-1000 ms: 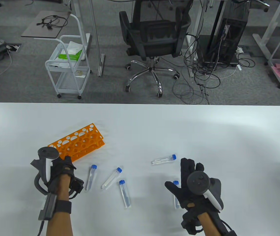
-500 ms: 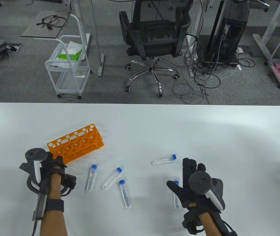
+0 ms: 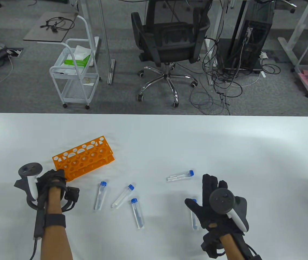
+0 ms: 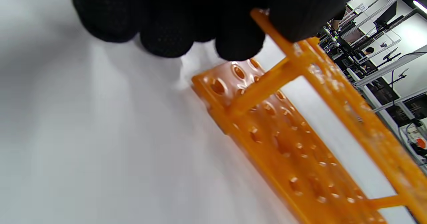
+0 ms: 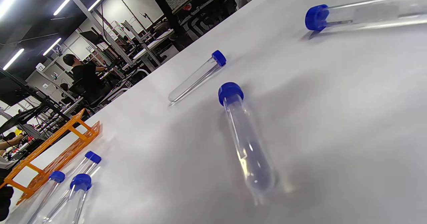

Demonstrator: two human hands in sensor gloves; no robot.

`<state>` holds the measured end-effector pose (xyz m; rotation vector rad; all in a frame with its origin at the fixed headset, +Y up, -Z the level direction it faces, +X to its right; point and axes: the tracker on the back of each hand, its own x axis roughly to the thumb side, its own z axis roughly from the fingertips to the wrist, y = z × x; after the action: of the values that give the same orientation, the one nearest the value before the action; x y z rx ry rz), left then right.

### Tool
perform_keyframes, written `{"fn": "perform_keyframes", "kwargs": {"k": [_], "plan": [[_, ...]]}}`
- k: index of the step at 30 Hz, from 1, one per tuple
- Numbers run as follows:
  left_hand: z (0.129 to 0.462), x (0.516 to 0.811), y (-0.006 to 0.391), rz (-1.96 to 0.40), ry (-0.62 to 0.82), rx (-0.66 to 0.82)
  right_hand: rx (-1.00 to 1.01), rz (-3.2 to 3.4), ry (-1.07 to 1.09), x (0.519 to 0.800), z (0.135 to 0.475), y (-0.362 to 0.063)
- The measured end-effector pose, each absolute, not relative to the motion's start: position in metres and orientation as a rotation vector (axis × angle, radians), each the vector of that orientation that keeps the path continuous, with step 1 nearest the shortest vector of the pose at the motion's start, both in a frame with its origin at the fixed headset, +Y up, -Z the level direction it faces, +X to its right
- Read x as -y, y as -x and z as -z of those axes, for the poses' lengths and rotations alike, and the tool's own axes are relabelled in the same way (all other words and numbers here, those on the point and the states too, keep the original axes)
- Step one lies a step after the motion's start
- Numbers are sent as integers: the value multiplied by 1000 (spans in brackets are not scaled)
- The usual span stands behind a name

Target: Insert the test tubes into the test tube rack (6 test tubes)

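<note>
Orange rack: tipped on the table, near corner pinched by left hand; five capped tubes lying rightward; right hand spread, empty.

Both hands wear black knitted sensor gloves. The left hand carries a tracker with a dark round disc top and white handle, a black wrist strap, and a long dark bar with a cable along the forearm. The right hand has a matching disc-and-white-handle tracker and black cabling at the wrist.
</note>
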<state>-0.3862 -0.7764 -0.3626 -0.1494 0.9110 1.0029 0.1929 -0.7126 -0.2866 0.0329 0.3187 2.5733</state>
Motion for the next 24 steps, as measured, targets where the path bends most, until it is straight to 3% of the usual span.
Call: {"fn": "perform_keyframes", "kwargs": {"k": [8,14,24], "plan": [[361,776,387,-1166,150,-811,-317,-2554,-27,711,286,-196],[361,780,372,-1496,186,-734,-313,-2537,-29,710,287,-197],[360,769,353,-1563,169,-676,-332,-2474,-6,714,289,-205]]}}
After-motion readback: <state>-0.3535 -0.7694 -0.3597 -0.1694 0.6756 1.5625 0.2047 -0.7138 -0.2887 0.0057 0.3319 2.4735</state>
